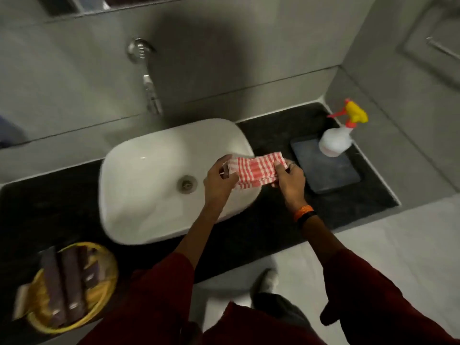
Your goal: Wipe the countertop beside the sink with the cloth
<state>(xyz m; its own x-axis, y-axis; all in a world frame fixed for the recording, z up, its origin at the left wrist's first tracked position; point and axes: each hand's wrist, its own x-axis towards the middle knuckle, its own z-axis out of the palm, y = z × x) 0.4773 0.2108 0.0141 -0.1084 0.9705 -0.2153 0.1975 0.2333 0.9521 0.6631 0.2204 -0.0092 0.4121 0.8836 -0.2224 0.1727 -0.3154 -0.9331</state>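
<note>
Both hands pinched the cloth (254, 171): left hand (219, 181) closed on one end, right hand (290, 179) on the other. Cloth stretched taut above the sink (139, 175) right rim, probably being folded for wiping; countertop (271, 225) right of sink untouched.

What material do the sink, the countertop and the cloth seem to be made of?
Sink: probably glazed ceramic, since it is white, smooth and glossy.
Countertop: likely polished dark stone, black with faint speckles.
Cloth: woven fabric, perhaps cotton, with red and white checks; it folds softly between the left hand and right hand.
</note>
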